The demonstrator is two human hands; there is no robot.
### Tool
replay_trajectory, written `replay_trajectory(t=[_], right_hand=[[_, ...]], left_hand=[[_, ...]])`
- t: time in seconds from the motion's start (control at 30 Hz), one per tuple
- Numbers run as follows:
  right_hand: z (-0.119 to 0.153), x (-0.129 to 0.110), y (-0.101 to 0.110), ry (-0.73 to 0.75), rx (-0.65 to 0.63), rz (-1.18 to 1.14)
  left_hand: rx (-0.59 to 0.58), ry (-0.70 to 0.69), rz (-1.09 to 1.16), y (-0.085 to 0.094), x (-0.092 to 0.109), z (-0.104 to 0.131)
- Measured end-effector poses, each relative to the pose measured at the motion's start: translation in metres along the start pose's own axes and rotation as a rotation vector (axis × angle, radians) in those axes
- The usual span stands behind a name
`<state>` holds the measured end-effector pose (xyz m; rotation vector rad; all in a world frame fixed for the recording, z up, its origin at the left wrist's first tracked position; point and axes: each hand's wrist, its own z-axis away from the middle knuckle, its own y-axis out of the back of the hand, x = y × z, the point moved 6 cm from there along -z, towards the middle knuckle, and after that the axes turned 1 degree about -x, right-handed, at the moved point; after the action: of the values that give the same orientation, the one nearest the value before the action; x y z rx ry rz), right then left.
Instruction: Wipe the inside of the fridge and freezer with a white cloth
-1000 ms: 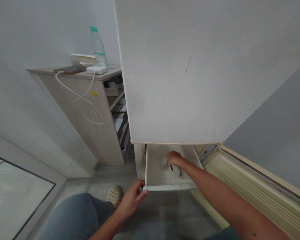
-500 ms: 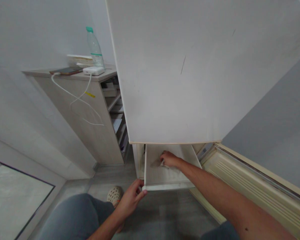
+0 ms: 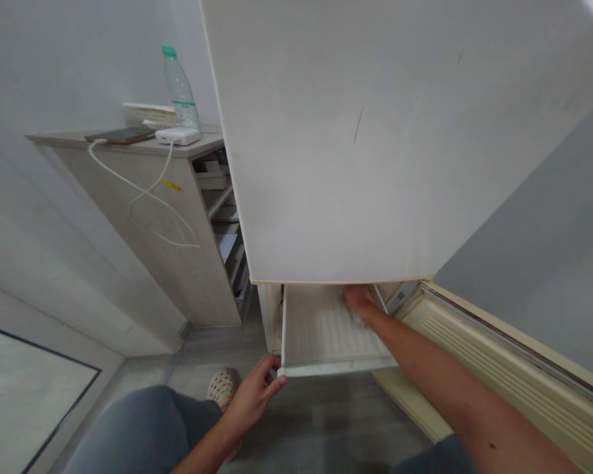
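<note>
A pale wood-grained drawer [image 3: 321, 329] is pulled out below the big white panel. My left hand [image 3: 259, 388] grips its front left corner, with the thumb on the front edge and the fingers on the side. Deep in the drawer, near its right rear, my right hand [image 3: 360, 299] is pressed down towards the bottom. Beneath that hand shows the edge of a whitish cloth [image 3: 358, 320]. The panel's lower edge sits just above the right fingers, which are partly hidden and blurred.
An opened cream door [image 3: 499, 349] with ribs stands at the right. At the left, a wooden shelf unit [image 3: 143, 217] carries a bottle [image 3: 182, 92], a phone [image 3: 121, 135] and a white charger [image 3: 178, 136] with a dangling cable. My shoe [image 3: 222, 387] is on the grey floor.
My right hand has moved to the right and farther back inside the drawer with the cloth. My left hand stays on the drawer corner. The view has shifted slightly.
</note>
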<state>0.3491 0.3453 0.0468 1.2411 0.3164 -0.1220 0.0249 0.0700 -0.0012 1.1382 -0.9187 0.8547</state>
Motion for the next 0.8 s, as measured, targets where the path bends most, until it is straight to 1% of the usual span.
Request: replay_trajectory(t=[0.03, 0.07, 0.1, 0.13, 0.2, 0.3, 0.4, 0.5, 0.57, 0.63, 0.7, 0.73, 0.77, 0.8], right_hand=[[-0.008, 0.003, 0.01, 0.011, 0.099, -0.004], [-0.015, 0.006, 0.015, 0.022, 0.161, -0.003], [-0.021, 0.008, 0.017, 0.03, 0.186, -0.003], [-0.025, 0.009, 0.015, 0.041, 0.185, -0.01], [-0.027, 0.008, 0.008, 0.056, 0.144, -0.02], [-0.014, 0.007, -0.005, 0.029, 0.092, 0.041], [0.018, 0.013, -0.025, -0.008, -0.033, 0.117], [0.057, 0.026, -0.045, -0.016, -0.164, 0.074], [0.078, 0.038, -0.055, -0.099, -0.305, 0.065], [0.093, 0.044, -0.059, -0.184, -0.494, 0.121], [0.102, 0.038, -0.055, -0.197, -0.653, 0.166], [0.104, 0.029, -0.051, -0.173, -0.702, 0.142], [0.105, 0.017, -0.048, -0.148, -0.732, 0.073], [0.105, 0.001, -0.046, -0.123, -0.742, -0.043]], left_hand=[[0.001, 0.0, 0.003, 0.0, 0.0, 0.0], [0.003, -0.001, 0.002, 0.001, 0.0, -0.001], [0.006, -0.003, -0.004, 0.001, 0.001, -0.001], [0.007, -0.005, -0.013, 0.002, 0.002, -0.001], [0.004, -0.012, -0.032, 0.002, 0.004, -0.001], [-0.002, -0.01, -0.039, 0.002, 0.006, 0.0], [0.011, 0.001, -0.034, 0.003, 0.006, 0.0], [0.016, 0.011, -0.011, 0.002, 0.004, -0.001], [0.018, 0.013, 0.01, 0.001, 0.002, -0.001], [0.021, 0.014, 0.019, 0.0, 0.001, -0.002], [0.021, 0.017, 0.02, -0.001, 0.001, -0.002], [0.023, 0.016, 0.021, -0.002, 0.001, -0.002], [0.027, 0.014, 0.021, -0.002, 0.002, -0.002], [0.033, 0.01, 0.021, -0.002, 0.002, -0.003]])
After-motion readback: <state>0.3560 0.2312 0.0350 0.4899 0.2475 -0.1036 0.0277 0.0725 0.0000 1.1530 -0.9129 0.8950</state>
